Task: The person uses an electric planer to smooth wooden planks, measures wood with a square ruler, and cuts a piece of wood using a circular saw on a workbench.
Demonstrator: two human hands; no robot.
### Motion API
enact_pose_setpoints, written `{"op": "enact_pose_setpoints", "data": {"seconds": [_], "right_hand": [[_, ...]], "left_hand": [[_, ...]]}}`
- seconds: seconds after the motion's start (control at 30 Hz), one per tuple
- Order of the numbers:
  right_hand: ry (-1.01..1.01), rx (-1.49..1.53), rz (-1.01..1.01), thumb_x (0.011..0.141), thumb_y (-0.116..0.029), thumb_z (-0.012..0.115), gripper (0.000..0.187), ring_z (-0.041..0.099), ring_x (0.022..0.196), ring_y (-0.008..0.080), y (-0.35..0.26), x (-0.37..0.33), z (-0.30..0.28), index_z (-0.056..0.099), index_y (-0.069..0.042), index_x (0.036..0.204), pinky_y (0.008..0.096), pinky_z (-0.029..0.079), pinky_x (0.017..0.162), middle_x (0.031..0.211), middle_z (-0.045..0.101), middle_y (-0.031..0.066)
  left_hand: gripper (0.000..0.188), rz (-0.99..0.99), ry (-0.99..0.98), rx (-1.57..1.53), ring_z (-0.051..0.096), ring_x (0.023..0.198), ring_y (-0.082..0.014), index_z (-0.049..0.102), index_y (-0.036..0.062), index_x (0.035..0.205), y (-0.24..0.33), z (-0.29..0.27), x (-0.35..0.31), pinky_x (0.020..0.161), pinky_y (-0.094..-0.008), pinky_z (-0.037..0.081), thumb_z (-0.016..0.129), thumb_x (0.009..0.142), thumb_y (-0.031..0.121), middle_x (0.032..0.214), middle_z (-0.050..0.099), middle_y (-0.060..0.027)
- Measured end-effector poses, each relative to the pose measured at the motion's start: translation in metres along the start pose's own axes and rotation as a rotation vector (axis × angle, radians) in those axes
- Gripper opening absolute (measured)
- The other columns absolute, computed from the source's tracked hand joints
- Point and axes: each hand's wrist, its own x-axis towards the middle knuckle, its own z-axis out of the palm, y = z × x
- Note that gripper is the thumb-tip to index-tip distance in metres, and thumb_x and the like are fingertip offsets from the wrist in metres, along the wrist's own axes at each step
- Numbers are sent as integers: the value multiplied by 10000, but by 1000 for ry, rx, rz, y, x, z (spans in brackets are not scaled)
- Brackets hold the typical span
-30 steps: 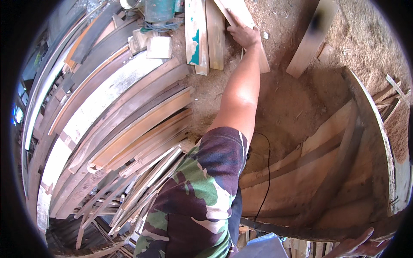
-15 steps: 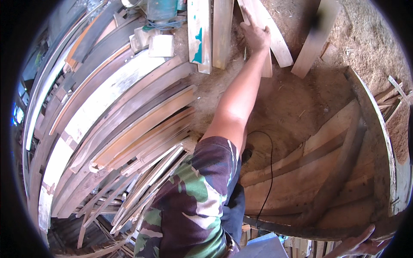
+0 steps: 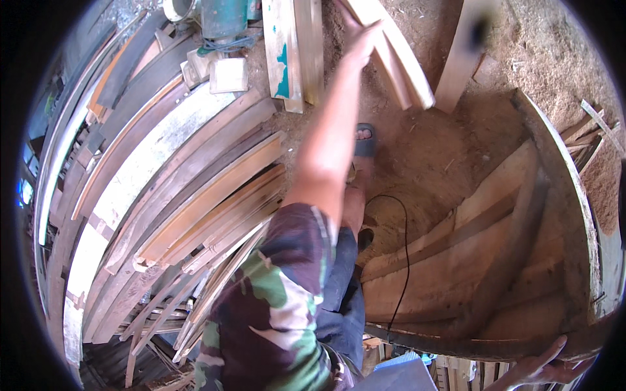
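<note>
My left hand reaches out at the top, slightly blurred. Its thumb lies toward a pale wooden plank and its fingers close at the plank's edge. A second narrow plank lies along its left side. At the lower right, my right hand is at the dark rim of a large curved wooden structure, built of boards and ribs like a boat hull. Its thumb points up along the rim, and the fingers stretch out to the right, apart from the thumb.
Long curved boards are stacked on the left. Upright in the picture are planks, one with teal paint, beside a green machine. A broad board lies right of my left hand. A black cable crosses the hull; sawdust covers the ground.
The pale plank has tilted and shifted slightly, and my left hand has moved left along with the view. My sandalled foot has come into sight. My right hand stays at the rim.
</note>
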Motion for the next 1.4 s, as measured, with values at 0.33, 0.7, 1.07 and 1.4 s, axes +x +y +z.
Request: {"op": "enact_pose_setpoints", "data": {"seconds": [0.33, 0.7, 1.07, 1.4], "right_hand": [[-5, 6, 5, 966, -242, 758, 891, 458, 1396, 387, 11, -13, -3, 191, 0, 1609, 566, 498, 1108, 1582, 323, 291], [-38, 2, -10, 967, -233, 759, 919, 449, 1398, 382, 18, -32, -2, 162, 13, 1621, 556, 491, 1105, 1588, 305, 300], [-49, -5, -27, 969, -225, 761, 947, 439, 1400, 376, 23, -31, 5, 134, 27, 1632, 546, 485, 1103, 1594, 287, 309], [-37, -8, -58, 970, -218, 763, 972, 431, 1403, 372, 23, -29, -4, 109, 39, 1642, 537, 478, 1101, 1599, 271, 318]], "left_hand": [[1211, 411, -277, 341, 375, 1469, -551, 13, 293, 1703, 41, 26, -23, 1109, -479, 510, 809, 809, 108, 1691, 186, -345], [888, 354, 306, 1190, 450, 1386, -514, 322, 207, 1655, 44, 104, -12, 1142, -599, 408, 751, 902, 402, 1511, 413, -317], [1148, 28, 259, 1196, 379, 1424, -416, 186, 115, 1681, -12, -222, 23, 1252, -581, 344, 891, 804, 343, 1562, 333, -263], [1119, -16, 385, 1111, 412, 1345, -413, 195, 24, 1590, -66, -116, -34, 1152, -570, 368, 900, 770, 310, 1378, 421, -287]]}}
